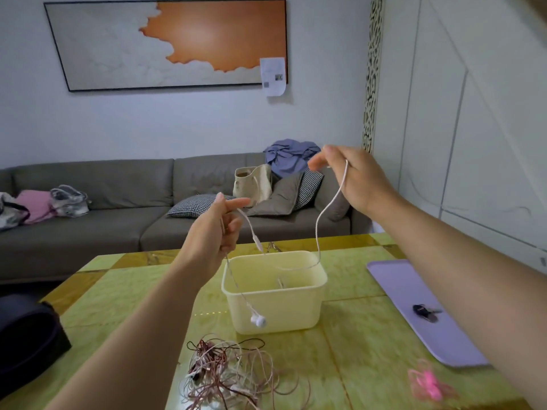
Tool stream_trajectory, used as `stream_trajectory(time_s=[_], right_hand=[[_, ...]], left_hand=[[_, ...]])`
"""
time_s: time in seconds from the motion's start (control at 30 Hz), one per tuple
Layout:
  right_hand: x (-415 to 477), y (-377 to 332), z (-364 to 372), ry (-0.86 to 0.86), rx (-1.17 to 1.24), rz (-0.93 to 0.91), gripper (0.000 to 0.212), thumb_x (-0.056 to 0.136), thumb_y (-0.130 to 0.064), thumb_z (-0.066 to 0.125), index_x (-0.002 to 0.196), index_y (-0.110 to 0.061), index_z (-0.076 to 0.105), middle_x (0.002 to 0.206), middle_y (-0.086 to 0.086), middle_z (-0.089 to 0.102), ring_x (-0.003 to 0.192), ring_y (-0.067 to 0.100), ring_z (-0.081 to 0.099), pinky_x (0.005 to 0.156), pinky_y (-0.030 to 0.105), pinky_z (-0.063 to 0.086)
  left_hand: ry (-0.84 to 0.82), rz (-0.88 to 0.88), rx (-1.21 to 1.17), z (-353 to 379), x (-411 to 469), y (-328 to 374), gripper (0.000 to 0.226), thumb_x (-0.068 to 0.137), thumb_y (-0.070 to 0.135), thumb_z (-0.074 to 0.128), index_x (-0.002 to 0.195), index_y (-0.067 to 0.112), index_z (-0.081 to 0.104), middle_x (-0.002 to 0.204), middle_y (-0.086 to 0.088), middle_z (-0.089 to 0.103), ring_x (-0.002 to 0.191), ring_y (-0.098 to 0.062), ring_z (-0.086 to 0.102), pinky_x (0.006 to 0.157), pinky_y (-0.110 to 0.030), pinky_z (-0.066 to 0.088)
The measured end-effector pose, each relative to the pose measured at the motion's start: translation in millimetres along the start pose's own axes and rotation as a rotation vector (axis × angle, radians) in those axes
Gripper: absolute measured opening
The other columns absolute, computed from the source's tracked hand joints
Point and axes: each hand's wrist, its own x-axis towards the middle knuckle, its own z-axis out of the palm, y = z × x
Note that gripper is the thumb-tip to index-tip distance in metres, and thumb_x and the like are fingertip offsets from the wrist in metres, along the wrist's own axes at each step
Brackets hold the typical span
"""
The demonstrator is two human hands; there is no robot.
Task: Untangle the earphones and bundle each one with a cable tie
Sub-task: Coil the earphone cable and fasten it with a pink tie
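Observation:
Both hands are raised above the table with one white earphone cable (321, 214) strung between them. My left hand (217, 229) pinches the cable near its inline remote, and a thin strand drops from it to a white earbud (258, 320) dangling in front of the cream bin (296, 309). My right hand (352, 176) pinches the other end higher up; the cable sags in a loop down to the bin's rim. A tangled heap of pink, white and dark earphone cables (233, 371) lies on the table near me. Pink cable ties (429, 384) lie at the right.
The green and gold table (124, 291) carries a lilac tray (414, 294) at the right with a set of keys (424, 312). A dark bag (26, 341) sits at the left edge. A grey sofa (118, 208) with cushions and bags stands behind.

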Motion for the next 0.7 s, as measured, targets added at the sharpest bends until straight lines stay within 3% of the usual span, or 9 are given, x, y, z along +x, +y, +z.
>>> stream_trajectory(time_s=[0.13,0.3,0.37,0.47,0.53,0.6,0.63,0.7], right_hand=[[-12,25,1,-0.221,-0.144,0.268,0.039,0.102,-0.029,0.036,0.079,-0.019,0.066,0.081,-0.006,0.067,0.089,0.018,0.06,0.088,0.032,0.042],[-27,40,-7,-0.439,0.005,0.615,0.015,0.096,-0.018,0.054,0.096,-0.009,0.065,0.086,0.003,0.067,0.082,0.017,0.061,0.077,0.031,0.05],[-34,50,-11,-0.469,0.024,0.697,0.008,0.092,-0.009,0.058,0.094,-0.005,0.065,0.084,0.006,0.065,0.078,0.018,0.061,0.069,0.029,0.053],[-51,62,-16,-0.688,-0.105,0.787,0.018,0.091,0.005,0.053,0.099,-0.007,0.065,0.094,0.008,0.065,0.081,0.019,0.061,0.069,0.03,0.058],[-60,60,-15,-0.91,-0.3,0.771,0.035,0.088,0.005,0.056,0.12,-0.009,0.06,0.113,0.01,0.06,0.092,0.02,0.061,0.079,0.034,0.057],[-61,52,-11,-0.951,-0.483,0.621,0.048,0.087,0.003,0.056,0.13,-0.018,0.054,0.129,0.004,0.055,0.109,0.02,0.058,0.089,0.031,0.052],[-60,45,-7,-0.895,-0.426,0.537,0.054,0.086,0.002,0.056,0.134,-0.021,0.051,0.133,0.0,0.054,0.117,0.018,0.055,0.096,0.03,0.048],[-58,31,1,-0.791,0.03,0.534,0.059,0.085,0.0,0.059,0.137,-0.023,0.045,0.135,-0.002,0.054,0.123,0.013,0.051,0.107,0.033,0.038]], left_hand=[[-0.152,-0.018,0.125,16,-4,14,0.051,0.102,0.039,0.025,0.093,0.009,0.065,0.052,0.006,0.031,0.043,-0.006,0.019,0.045,-0.021,0.013],[-0.264,0.014,0.253,34,-11,20,0.037,0.102,0.022,0.034,0.084,0.007,0.062,0.051,0.008,0.03,0.044,-0.005,0.023,0.046,-0.02,0.014],[-0.286,0.005,0.279,38,-13,21,0.035,0.102,0.022,0.034,0.084,0.008,0.062,0.052,0.007,0.031,0.045,-0.005,0.023,0.046,-0.02,0.014],[-0.301,-0.016,0.309,42,-15,20,0.036,0.101,0.023,0.035,0.082,0.009,0.063,0.054,0.005,0.031,0.047,-0.008,0.021,0.052,-0.026,0.012],[-0.318,-0.03,0.326,42,-15,18,0.038,0.101,0.024,0.036,0.08,0.011,0.064,0.054,0.006,0.033,0.048,-0.008,0.022,0.051,-0.024,0.015],[-0.341,-0.046,0.343,42,-16,16,0.039,0.101,0.024,0.037,0.077,0.011,0.065,0.054,0.006,0.033,0.047,-0.008,0.023,0.048,-0.02,0.019],[-0.35,-0.055,0.353,43,-16,16,0.039,0.1,0.023,0.037,0.076,0.011,0.065,0.054,0.006,0.033,0.047,-0.008,0.024,0.047,-0.019,0.021],[-0.371,-0.061,0.364,44,-16,14,0.04,0.1,0.023,0.039,0.073,0.013,0.067,0.055,0.005,0.033,0.047,-0.008,0.024,0.048,-0.019,0.022]])
